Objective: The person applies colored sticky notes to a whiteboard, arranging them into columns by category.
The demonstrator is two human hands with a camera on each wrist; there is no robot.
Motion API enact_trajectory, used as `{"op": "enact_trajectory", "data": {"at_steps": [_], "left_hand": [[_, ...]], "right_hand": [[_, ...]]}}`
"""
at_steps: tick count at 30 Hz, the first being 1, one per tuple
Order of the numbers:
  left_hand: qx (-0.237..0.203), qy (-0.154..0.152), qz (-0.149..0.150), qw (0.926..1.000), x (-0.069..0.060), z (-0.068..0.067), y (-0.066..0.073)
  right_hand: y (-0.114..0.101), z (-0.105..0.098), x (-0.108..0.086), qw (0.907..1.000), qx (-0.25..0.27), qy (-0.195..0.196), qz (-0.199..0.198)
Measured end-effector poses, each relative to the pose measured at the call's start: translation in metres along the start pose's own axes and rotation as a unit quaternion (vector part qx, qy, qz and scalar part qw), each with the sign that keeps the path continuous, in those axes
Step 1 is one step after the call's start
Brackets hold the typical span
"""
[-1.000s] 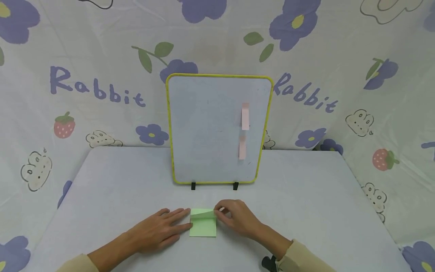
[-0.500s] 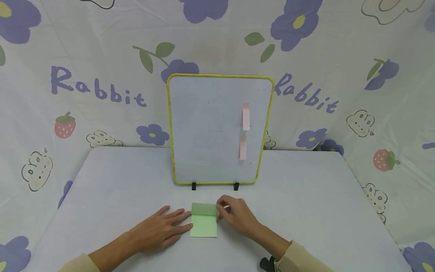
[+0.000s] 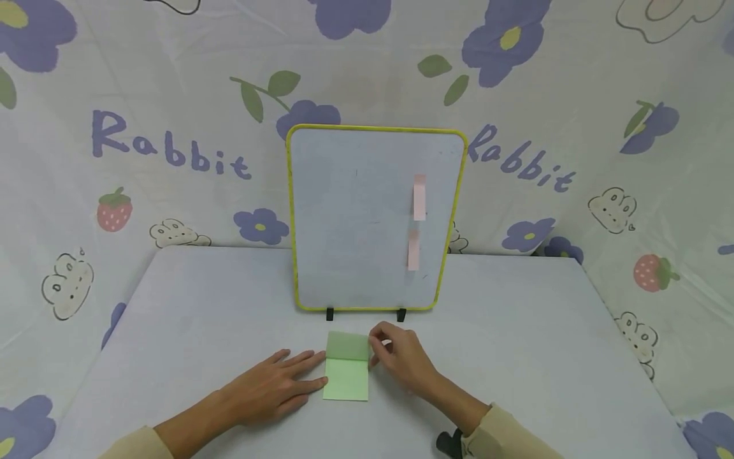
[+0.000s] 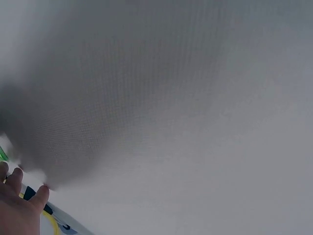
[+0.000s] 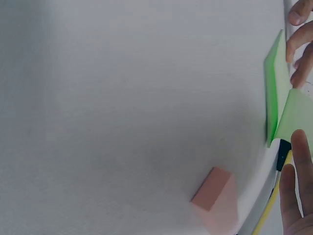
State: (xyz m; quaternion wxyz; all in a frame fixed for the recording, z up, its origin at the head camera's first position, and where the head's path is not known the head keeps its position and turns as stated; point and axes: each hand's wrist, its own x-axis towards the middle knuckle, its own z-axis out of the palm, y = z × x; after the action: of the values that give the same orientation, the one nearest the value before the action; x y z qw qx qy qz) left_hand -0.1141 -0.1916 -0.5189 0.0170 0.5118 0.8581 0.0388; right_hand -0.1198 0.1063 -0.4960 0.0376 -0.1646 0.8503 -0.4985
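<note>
One light-green sticky-note pad (image 3: 346,380) lies on the white desk (image 3: 229,306), between a person's left hand (image 3: 269,390) and right hand (image 3: 406,360). On the right, thumb and forefinger make the grip, pinching the edge of a thin green sheet (image 3: 348,346) near its far right corner. That sheet rises off the pad along a crease and reaches past it toward the whiteboard (image 3: 355,255), looking a shade duller than the pale paper below. The left grip is loose: its fingers are stretched and spread, palm down, with two fingertips touching the pad's left edge. Both forearms come out of beige sleeves (image 3: 504,433), and a black object (image 3: 449,444) shows partly behind the right one. Farther back, the board stands upright on two black feet (image 3: 329,313), framed in yellow, with an upper pink strip (image 3: 419,197) and a lower pink strip (image 3: 413,250) stuck on its right side, one above the other. Near the right wrist I also make out a blurred pink piece (image 5: 212,188); what it rests on, I can't tell. Behind everything hangs a pale cloth (image 3: 378,70) printed with purple flowers (image 3: 260,227), strawberries (image 3: 114,213) and the word "Rabbit".
</note>
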Motion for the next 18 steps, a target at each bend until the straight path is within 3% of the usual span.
{"op": "enact_trajectory", "data": {"at_steps": [13,18], "left_hand": [[0.000,0.023,0.014,0.9996,-0.0002,0.0008,-0.0003],[0.022,0.039,0.021,0.9988,-0.0002,0.0024,0.0002]], "right_hand": [[-0.0028,-0.0027,0.0048,0.9994,0.028,0.015,-0.014],[-0.0030,-0.0018,0.0069,0.9993,0.016,0.022,-0.024]]}}
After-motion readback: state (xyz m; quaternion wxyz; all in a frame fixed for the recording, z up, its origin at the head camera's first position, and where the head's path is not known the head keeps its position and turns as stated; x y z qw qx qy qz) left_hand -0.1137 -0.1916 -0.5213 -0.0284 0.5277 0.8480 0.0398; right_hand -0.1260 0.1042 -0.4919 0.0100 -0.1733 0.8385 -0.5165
